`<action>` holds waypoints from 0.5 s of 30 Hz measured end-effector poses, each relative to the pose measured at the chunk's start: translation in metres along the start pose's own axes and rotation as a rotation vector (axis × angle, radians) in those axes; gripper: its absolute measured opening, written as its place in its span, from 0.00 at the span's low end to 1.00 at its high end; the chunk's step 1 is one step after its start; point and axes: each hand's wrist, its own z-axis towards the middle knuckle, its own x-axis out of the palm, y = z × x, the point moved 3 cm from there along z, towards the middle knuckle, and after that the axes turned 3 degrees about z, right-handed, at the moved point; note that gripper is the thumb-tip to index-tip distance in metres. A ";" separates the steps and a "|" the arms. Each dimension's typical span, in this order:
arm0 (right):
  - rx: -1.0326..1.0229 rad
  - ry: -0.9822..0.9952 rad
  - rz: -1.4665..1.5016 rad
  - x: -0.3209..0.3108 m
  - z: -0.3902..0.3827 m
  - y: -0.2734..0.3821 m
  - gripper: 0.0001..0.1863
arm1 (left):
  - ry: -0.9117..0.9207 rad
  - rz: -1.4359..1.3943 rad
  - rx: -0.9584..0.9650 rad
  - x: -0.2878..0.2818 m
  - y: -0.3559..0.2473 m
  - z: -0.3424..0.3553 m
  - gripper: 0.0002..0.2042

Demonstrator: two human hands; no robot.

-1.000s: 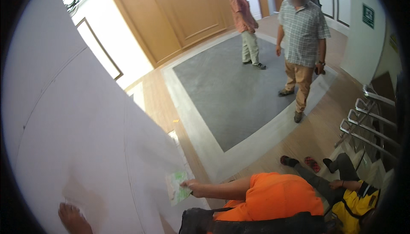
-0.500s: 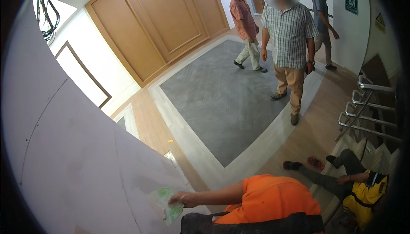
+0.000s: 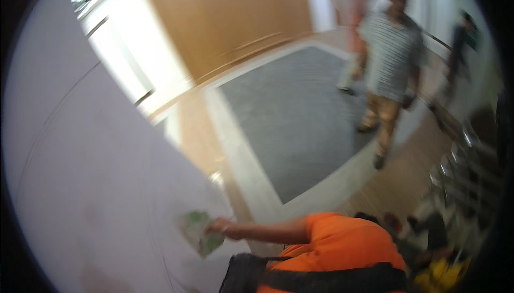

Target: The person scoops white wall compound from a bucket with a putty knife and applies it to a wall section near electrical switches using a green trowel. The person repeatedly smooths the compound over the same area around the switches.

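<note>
My right hand reaches left from an orange sleeve. Its fingers close on the edge of a thin, flat, pale piece with green patches. That piece lies against the pale lilac-grey wall, where thin dark lines run down the surface. Blur hides what the piece is made of. Across the bottom of the picture, a black strap crosses the orange clothing. My left hand is out of the picture.
A person in a checked shirt stands on the grey floor panel; others are behind. Metal rails are at the right. Low at the right, someone in yellow sits near the steps. Brown wood panelling lines the far wall.
The view has swung and blurred, so the people and rails appear farther right. My right hand and the pale-green piece sit slightly higher and farther left in the picture, still against the wall.
</note>
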 end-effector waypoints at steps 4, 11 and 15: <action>-0.495 -0.005 -0.651 -0.002 -0.003 0.096 0.16 | -0.121 -0.185 -0.196 0.041 -0.035 0.026 0.18; -1.511 0.114 -1.019 0.144 0.032 0.202 0.29 | -0.237 -0.323 -0.301 -0.047 -0.047 0.033 0.13; -1.687 0.196 -0.946 0.223 0.054 0.194 0.32 | -0.299 -0.345 -0.312 -0.030 -0.042 0.029 0.11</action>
